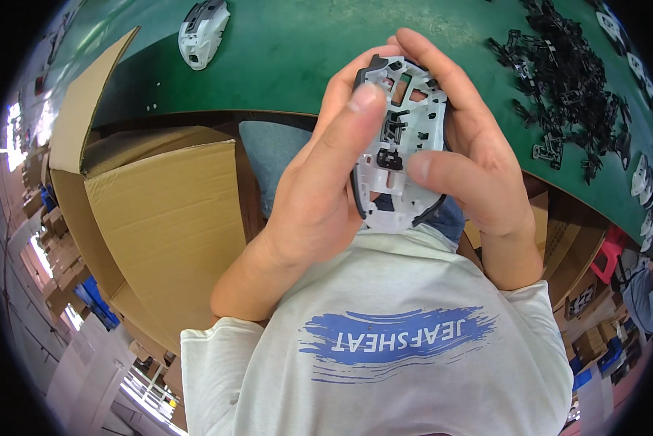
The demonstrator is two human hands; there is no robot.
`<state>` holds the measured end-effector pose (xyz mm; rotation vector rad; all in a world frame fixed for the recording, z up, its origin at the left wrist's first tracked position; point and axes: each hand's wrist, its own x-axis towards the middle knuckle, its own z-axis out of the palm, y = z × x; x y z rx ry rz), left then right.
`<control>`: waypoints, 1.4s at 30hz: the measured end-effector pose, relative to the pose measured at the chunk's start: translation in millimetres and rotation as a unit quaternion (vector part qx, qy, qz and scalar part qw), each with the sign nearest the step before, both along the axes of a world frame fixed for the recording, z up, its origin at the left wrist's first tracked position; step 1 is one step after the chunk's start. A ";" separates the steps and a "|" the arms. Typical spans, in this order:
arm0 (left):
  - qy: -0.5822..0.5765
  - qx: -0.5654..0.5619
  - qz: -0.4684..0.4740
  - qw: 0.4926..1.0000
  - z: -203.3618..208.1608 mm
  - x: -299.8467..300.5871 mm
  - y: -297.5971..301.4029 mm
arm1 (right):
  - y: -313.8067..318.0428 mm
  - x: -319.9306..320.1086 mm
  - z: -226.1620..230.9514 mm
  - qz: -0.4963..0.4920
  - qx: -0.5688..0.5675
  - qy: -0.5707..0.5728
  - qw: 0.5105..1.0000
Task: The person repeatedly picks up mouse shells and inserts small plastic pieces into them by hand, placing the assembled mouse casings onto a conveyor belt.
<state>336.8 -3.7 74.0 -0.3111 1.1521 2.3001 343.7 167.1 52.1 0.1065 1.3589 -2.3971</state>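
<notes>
A pale, ribbed plastic mouse shell [402, 138], oval and pierced with slots, is clamped between the left hand [319, 182] and right hand [472, 145] above the smooth green table [290, 51]; spiky black clips [566, 87] are heaped nearby.

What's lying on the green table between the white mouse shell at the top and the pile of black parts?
Head view: between the white mouse shell and the pile of black parts, the green table is bare.

I see my left hand [319, 189] and right hand [472, 152] gripping a white plastic mouse shell [399, 145] between them above the green table [290, 51], with a heap of small black parts [566, 80] to the right and a cardboard box [159, 218] to the left.
</notes>
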 end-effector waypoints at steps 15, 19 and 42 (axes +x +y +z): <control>0.257 -0.160 -0.036 0.952 -26.9 -12.8 -2.0 | 13.2 7.8 4.9 0.027 0.502 0.395 0.769; 0.277 -0.209 -0.041 0.937 -32.5 -12.7 -0.2 | 12.9 5.1 -0.7 0.030 0.491 0.398 0.774; 0.269 -0.145 0.188 0.933 88.6 47.4 -198.6 | 68.3 -33.4 4.3 -0.106 0.664 0.437 0.598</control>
